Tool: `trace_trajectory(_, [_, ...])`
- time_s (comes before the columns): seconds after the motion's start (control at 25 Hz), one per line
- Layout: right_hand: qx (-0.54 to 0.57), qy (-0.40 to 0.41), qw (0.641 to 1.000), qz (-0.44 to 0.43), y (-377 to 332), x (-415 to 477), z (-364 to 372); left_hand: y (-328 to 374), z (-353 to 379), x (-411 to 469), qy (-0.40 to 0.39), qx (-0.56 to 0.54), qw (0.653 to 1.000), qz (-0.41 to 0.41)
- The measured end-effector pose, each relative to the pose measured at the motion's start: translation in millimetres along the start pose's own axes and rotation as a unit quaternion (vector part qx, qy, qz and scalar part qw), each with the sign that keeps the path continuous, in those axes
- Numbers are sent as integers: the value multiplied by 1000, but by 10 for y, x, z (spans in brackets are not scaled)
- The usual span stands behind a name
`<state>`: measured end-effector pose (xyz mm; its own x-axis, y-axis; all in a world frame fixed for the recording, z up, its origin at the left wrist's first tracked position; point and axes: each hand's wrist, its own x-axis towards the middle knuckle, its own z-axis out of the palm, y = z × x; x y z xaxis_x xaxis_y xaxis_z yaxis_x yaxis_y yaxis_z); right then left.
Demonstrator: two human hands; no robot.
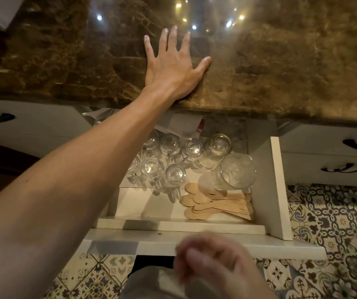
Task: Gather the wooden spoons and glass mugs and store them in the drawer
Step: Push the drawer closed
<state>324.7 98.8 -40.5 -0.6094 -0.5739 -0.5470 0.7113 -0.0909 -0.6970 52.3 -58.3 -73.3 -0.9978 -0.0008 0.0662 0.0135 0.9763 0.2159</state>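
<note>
Left hand spread flat on marble desk, right hand blurred near open drawer, grip unclear, glass mugs, wooden spoons inside

- left arm stretched forward; left hand palm-down on bench, fingers straight, spread, thumb splayed right of fingers
- right hand low, near body, motion-blurred; curl looks loose, grip unclear

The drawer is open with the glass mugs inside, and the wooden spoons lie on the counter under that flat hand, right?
No. The head view shows the wooden spoons lying in the open drawer, near the glass mugs. The flat left hand rests on the countertop alone.
</note>
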Motion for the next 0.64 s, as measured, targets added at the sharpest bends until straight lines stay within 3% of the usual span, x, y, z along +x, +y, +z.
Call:
trace_trajectory(0.08, [64,-14,996,61,223,-106,112,10,0,-2,3,-2,1000,0])
trace_trajectory(0.12, [131,49,985,103,391,-103,101,10,2,-8,3,-3,1000,-1])
trace_trajectory(0.2, [363,218,890,169,634,-26,20,8,9,-6,7,-7,1000,-7])
trace_trajectory(0.28, [486,334,788,177,794,97,-30,11,23,-20,23,-8,1000,-8])
trace_trajectory(0.32, [517,365,755,172,846,178,-24,17,22,-36,35,-12,999,-5])
trace_trajectory(0.44, [565,386,717,134,967,349,7,25,45,-139,81,-72,993,-38])
trace_trajectory(0.56, [571,383,719,104,876,539,56,-38,74,-204,7,-214,972,-101])
trace_trajectory(0.64, [595,368,710,77,853,622,66,-33,30,-281,-12,-231,968,-97])
